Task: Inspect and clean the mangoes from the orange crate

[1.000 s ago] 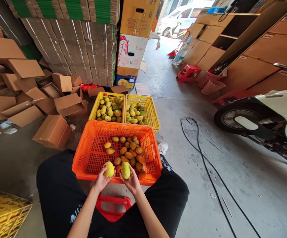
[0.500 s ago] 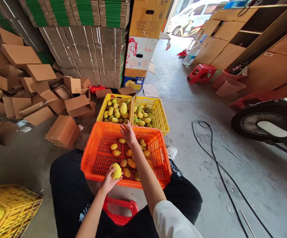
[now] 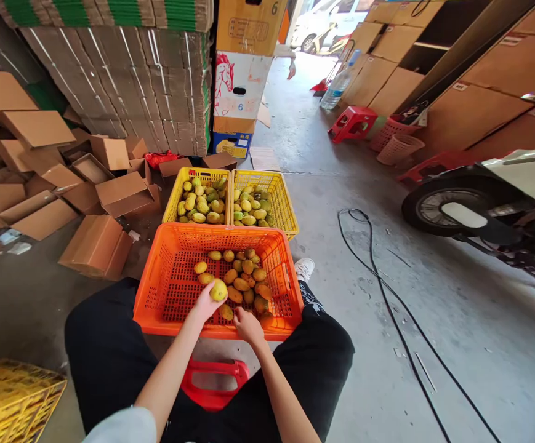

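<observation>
My left hand (image 3: 207,301) is closed around a yellow mango (image 3: 218,290), held over the orange crate (image 3: 156,252). My right hand (image 3: 247,325) is above the near side of this crate, its fingers curled in. Anything inside those fingers is hidden. A single yellow-orange mango (image 3: 226,312) lies just left of the right fingertips. Several more mangoes (image 3: 242,284) cover the crate's right half, and a few rest toward its middle. Beyond it, touching side by side, stand a left yellow crate (image 3: 171,203) and a right yellow crate (image 3: 288,206), both holding greenish-yellow mangoes.
Loose open cardboard boxes (image 3: 94,246) are heaped at the left, before tall stacks of flattened cardboard (image 3: 124,80). Another yellow crate (image 3: 18,394) stands at lower left. A red stool (image 3: 214,394) is between my legs. Black cable (image 3: 378,277) and a motorbike wheel (image 3: 447,206) are at right.
My right hand has drawn back from the far crates to the orange crate's near side. My left hand has moved farther over the crate with its mango. The view has turned right.
</observation>
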`<act>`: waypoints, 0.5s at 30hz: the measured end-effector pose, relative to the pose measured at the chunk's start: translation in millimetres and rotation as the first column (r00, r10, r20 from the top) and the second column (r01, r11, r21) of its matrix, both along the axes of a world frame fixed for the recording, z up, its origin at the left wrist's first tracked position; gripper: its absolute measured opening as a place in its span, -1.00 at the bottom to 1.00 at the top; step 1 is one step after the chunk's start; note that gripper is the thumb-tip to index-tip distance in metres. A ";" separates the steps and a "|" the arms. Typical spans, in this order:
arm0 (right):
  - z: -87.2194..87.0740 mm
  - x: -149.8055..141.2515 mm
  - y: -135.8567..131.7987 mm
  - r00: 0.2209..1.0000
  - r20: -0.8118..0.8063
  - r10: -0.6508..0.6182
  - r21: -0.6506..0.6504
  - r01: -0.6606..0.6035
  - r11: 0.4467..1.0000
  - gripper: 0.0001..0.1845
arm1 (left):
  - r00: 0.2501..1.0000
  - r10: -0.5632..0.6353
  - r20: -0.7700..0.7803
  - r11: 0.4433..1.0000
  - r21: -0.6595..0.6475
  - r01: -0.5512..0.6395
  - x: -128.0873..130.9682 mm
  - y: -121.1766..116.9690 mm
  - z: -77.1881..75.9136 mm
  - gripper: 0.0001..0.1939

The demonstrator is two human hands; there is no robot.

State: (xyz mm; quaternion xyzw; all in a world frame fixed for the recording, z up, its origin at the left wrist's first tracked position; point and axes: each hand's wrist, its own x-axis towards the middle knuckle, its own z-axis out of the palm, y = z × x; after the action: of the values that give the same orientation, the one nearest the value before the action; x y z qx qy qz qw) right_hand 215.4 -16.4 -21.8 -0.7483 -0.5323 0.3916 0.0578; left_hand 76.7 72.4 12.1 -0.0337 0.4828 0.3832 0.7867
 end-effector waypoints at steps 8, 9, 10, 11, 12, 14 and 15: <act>0.9 -2.2 -5.2 0.999 0.003 0.054 -0.050 -0.054 0.997 -0.71 | 0.928 -0.315 -0.200 0.658 0.658 0.366 90.2 172.4 110.8 -0.58; -0.2 -2.2 -4.9 0.998 -0.006 0.055 -0.058 -0.056 0.997 -0.71 | 0.909 -0.310 -0.280 0.593 0.690 0.415 83.9 176.1 110.3 -0.58; -2.0 -2.4 -5.0 0.998 -0.019 0.055 -0.066 -0.057 0.996 -0.72 | 0.880 -0.307 -0.362 0.530 0.704 0.474 73.8 174.9 104.7 -0.58; -4.5 -2.5 -5.2 0.998 -0.034 0.054 -0.074 -0.057 0.996 -0.72 | 0.838 -0.316 -0.444 0.482 0.686 0.545 60.6 169.7 94.6 -0.59; -7.7 -2.3 -5.6 0.997 -0.052 0.053 -0.082 -0.057 0.995 -0.72 | 0.784 -0.333 -0.524 0.464 0.633 0.619 45.0 161.7 80.5 -0.61; -15.9 0.4 -5.0 0.993 -0.105 0.045 -0.099 -0.056 0.993 -0.74 | 0.640 -0.413 -0.648 0.514 0.414 0.751 10.0 142.5 45.1 -0.65; -20.8 3.6 -3.1 0.990 -0.136 0.038 -0.108 -0.053 0.993 -0.76 | 0.560 -0.450 -0.695 0.564 0.265 0.782 -8.0 133.4 26.0 -0.68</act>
State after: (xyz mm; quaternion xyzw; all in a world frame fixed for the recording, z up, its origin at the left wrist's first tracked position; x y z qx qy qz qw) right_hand 219.0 -19.5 -42.5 -0.7100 -0.5215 0.4712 0.0427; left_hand 68.7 205.8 38.2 0.4864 0.5337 0.1781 0.6685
